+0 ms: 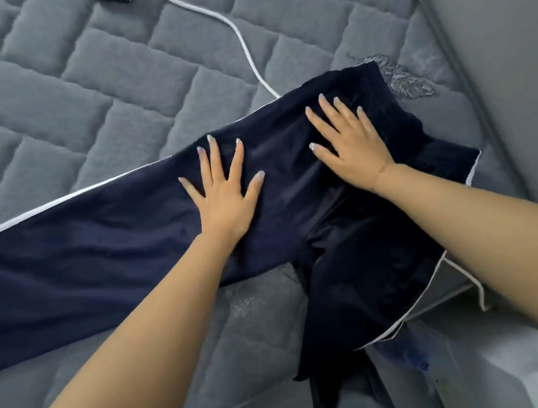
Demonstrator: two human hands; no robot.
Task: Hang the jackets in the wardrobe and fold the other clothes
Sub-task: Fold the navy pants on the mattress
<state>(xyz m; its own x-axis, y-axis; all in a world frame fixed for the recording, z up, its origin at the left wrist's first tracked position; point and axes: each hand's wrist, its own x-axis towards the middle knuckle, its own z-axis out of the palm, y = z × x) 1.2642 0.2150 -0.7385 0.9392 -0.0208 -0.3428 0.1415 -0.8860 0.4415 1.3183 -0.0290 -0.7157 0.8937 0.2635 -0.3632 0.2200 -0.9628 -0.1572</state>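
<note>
Trousers [124, 257] overhang mattress [41, 96] edge, pressed flat by left hand [222, 198], right hand [349, 145].

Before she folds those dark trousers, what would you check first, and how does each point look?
1. Both hands flat on the navy trousers: ok, left hand and right hand press with fingers spread.
2. Waistband on the mattress: ok.
3. Both legs laid flat: not ok, one hangs over the mattress edge.
4. Fabric smooth: not ok, creases near the crotch.
5. White cable clear of the trousers: cannot tell, it runs to their edge.
</note>
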